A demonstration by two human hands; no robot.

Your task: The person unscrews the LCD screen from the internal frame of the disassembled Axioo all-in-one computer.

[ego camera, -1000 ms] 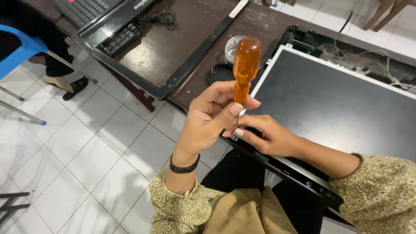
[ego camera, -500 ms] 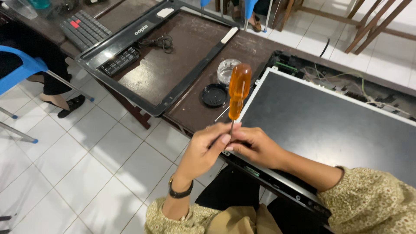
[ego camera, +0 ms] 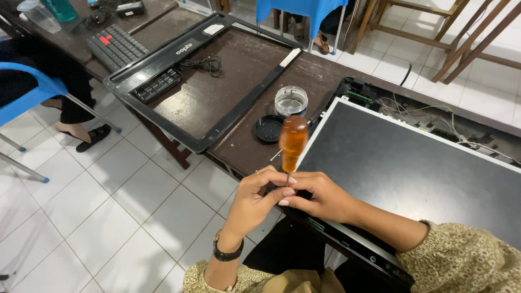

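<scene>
Change: both hands slid down from the amber-handled screwdriver (ego camera: 293, 142) onto its shaft.
Left hand (ego camera: 255, 198): pinching the shaft.
Right hand (ego camera: 320, 196): pinching it too, touching the dark flat monitor panel (ego camera: 412, 173).

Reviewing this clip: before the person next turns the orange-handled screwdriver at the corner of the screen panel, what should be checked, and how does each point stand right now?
1. Screwdriver upright over the panel corner: ok.
2. Left hand and right hand both pinching the shaft below the handle: ok.
3. Tip seated in a screw: cannot tell, fingers hide it.
4. Screen panel lying flat on the table: ok.
5. Open jar and its black lid apart from the hands: ok.
6. Loose wires at the panel's far edge away from the tool: ok.
</scene>
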